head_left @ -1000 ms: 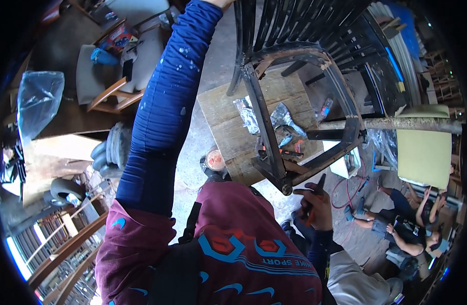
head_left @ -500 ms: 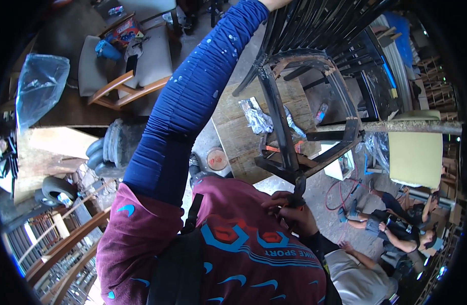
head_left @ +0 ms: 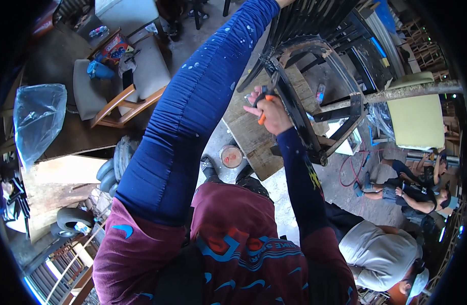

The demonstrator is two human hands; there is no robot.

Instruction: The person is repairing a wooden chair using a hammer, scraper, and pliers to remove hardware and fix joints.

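A black wooden chair frame (head_left: pixel 307 109) with a slatted back and an open seat frame leans on a wooden bench (head_left: pixel 251 147). My right hand (head_left: pixel 276 117) is closed around a hand tool with orange and black handles (head_left: pixel 263 118), which looks like pliers. Its head is at the chair's seat joint, beside the dark rail; some of my fingers stretch out past the handles. My left arm reaches up along the chair's back. Only a sliver of my left hand (head_left: pixel 285 2) shows at the top edge, its fingers out of the picture.
Grey cushioned chairs (head_left: pixel 152 63) stand at the far left, near a clear plastic bag (head_left: pixel 39 119) and tyres (head_left: pixel 73 219). A round container (head_left: pixel 231 156) is by my feet. A yellowish padded panel (head_left: pixel 415 117) stands at right, with other people (head_left: pixel 378 251) sitting below it.
My right hand has gone from close to my chest up and forward to the chair's seat joint, with the orange-handled tool. My left arm stays raised; the view has shifted slightly.
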